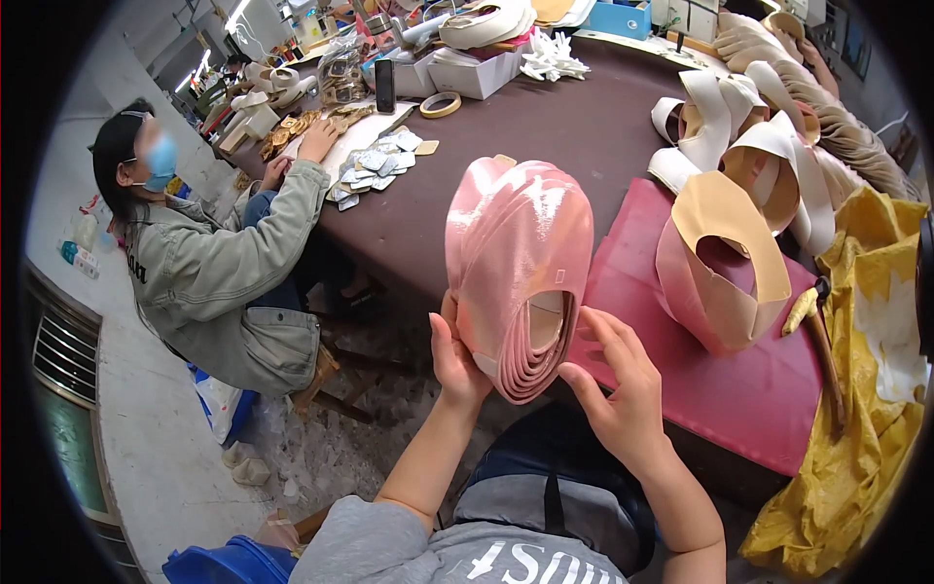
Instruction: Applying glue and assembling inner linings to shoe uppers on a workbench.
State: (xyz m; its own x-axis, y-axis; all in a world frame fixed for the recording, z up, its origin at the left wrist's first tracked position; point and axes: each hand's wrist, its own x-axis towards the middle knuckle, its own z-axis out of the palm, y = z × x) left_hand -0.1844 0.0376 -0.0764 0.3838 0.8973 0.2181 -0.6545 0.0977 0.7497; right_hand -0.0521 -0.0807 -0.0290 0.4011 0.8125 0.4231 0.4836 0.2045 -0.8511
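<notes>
A nested stack of glossy pink shoe uppers (525,253) is held up in front of me, its layered edges and oval opening facing me. My left hand (461,355) grips the stack's left side, thumb raised and most fingers hidden behind it. On the other side, my right hand (618,384) has its fingers spread, with the thumb and fingertips at the stack's right edge. Whether those fingertips press on it I cannot tell. Just right of that hand, a pink and beige upper (725,258) stands on a dark pink sheet (623,263).
Several cream uppers (715,107) crowd the table's right side. A hammer (829,360) lies by yellow plastic sheeting (871,292). Tape (441,105), a phone (385,86) and silvery pieces (375,165) lie farther back. A masked co-worker (229,234) sits at the left.
</notes>
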